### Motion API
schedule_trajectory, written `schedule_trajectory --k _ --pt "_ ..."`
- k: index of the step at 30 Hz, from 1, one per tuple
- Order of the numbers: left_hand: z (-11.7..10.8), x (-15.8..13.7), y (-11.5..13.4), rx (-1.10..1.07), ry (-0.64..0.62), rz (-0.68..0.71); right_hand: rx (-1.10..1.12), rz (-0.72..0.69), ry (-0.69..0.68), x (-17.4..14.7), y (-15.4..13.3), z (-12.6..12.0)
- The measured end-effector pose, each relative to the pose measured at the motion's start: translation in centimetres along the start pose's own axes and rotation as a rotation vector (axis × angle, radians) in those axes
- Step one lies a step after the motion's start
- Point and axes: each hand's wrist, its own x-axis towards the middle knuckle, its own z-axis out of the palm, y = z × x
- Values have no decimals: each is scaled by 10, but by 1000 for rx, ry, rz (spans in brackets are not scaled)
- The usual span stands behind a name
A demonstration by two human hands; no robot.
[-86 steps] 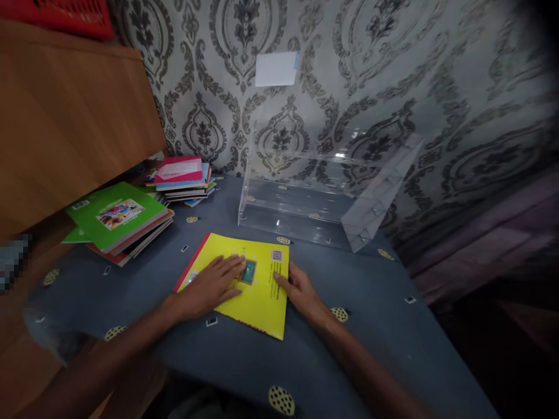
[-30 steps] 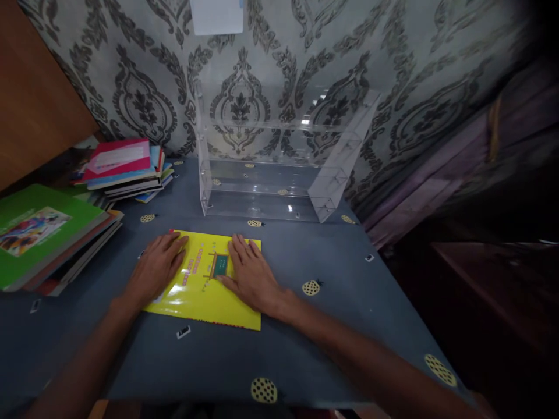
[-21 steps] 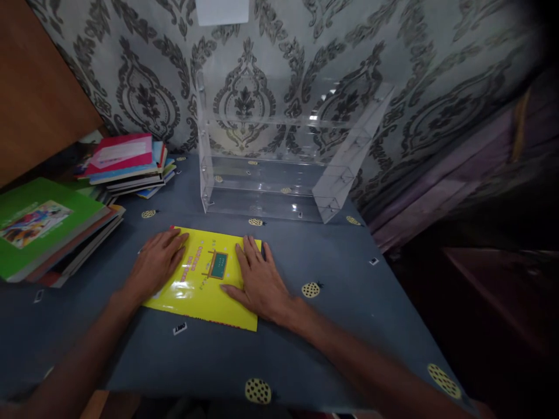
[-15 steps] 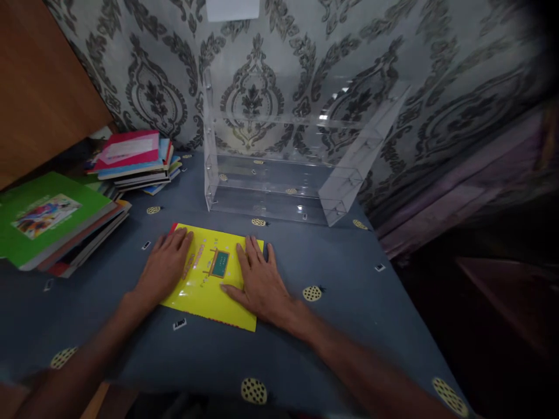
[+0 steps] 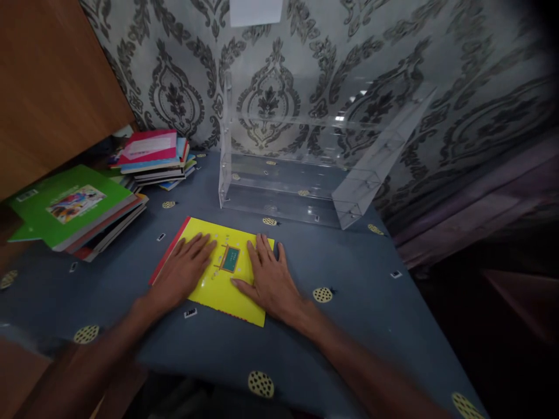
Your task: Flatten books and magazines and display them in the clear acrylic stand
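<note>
A yellow book (image 5: pixel 218 293) with a red spine and a green chalkboard picture on its cover lies flat on the blue-grey table covering. My left hand (image 5: pixel 186 269) rests on the left part of the cover, fingers stretched out and pointing away from me. On the right part lies my right hand (image 5: pixel 273 279), flat, with the thumb spread to the left. Neither hand is wrapped round the book. Part of the cover print is hidden under the left hand.
Behind the book stands a clear acrylic rack (image 5: pixel 283 203) with several tiers, against a patterned wall (image 5: pixel 266 99). At left are a stack topped by a green book (image 5: pixel 109 195) and another topped by a pink book (image 5: pixel 148 145). A wooden panel (image 5: pixel 56 87) rises beyond them.
My left hand has slid right across the cover, so the red spine at its left now shows. My right hand stays in place on the book. The camera view has shifted slightly left.
</note>
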Motion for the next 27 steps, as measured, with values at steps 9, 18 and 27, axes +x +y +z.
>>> schedule_trajectory --k 9,18,27 --pt "-7 -18 -34 33 140 -154 -29 2 -26 0 -3 -5" --pt "-12 -16 -25 39 230 -139 -47 -251 -66 -4 -20 -6" --pt "-12 -18 -26 58 242 -77 187 -548 -248 -27 -40 -10"
